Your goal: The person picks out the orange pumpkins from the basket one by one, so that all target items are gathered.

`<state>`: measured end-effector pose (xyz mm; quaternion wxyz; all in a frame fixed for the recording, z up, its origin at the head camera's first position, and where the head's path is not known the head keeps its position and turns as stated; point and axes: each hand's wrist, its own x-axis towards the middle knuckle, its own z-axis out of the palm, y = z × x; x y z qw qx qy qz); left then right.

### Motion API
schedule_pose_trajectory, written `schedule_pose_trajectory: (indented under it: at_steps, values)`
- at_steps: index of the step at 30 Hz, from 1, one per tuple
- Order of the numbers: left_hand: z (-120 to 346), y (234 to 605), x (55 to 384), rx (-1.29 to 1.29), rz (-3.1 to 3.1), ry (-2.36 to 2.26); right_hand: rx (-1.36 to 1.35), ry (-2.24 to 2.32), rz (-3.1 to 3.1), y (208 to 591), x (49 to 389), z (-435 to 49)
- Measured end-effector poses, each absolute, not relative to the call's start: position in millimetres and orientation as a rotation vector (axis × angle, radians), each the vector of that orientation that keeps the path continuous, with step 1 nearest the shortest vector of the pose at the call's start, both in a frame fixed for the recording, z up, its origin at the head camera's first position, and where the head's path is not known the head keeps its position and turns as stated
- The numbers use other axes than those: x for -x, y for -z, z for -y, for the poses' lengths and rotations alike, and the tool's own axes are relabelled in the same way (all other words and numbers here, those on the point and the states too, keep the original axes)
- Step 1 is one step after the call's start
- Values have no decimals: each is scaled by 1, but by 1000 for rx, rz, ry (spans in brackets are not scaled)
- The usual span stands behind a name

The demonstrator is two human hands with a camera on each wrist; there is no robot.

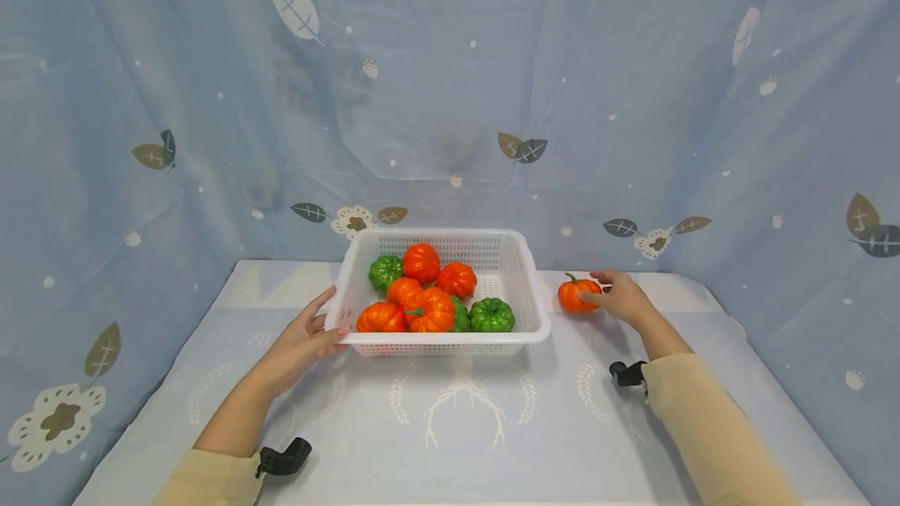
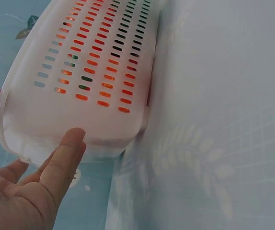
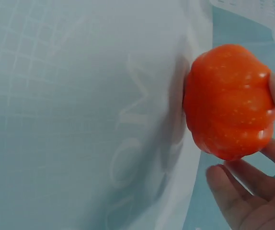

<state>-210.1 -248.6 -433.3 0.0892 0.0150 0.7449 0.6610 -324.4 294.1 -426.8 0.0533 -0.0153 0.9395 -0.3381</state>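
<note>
To the right of a white plastic basket (image 1: pixel 439 339), my right hand (image 1: pixel 622 299) holds a small orange pumpkin (image 1: pixel 573 297) with a curved green stem. In the right wrist view, a thumb and fingers lie around one side of this ribbed pumpkin (image 3: pixel 231 103), close beside the tablecloth. At the basket's near left corner is my left hand (image 1: pixel 305 342), its fingers extended and spread along the wall and rim. The left wrist view shows fingertips against the slotted basket (image 2: pixel 46 110). Inside it lie several orange pumpkins (image 1: pixel 431 311) and green pumpkins (image 1: pixel 492 315).
A pale blue patterned cloth covers the table (image 1: pixel 464 428). Behind it and at both sides hangs a blue curtain (image 1: pixel 450 100) with leaf and flower prints. A black wrist device (image 1: pixel 284 457) sits at the left sleeve, another black device (image 1: pixel 627 373) at the right.
</note>
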Motion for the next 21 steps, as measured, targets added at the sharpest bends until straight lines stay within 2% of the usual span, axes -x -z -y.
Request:
schedule_pose_trajectory:
  at_steps: [7,21]
  values:
    - [248,433,211,-32,-2215,-1964,62,1022,-2786,426,324,-297]
    - [250,431,209,-32,-2216,-1955,94,1401,-2762,447,340,-289]
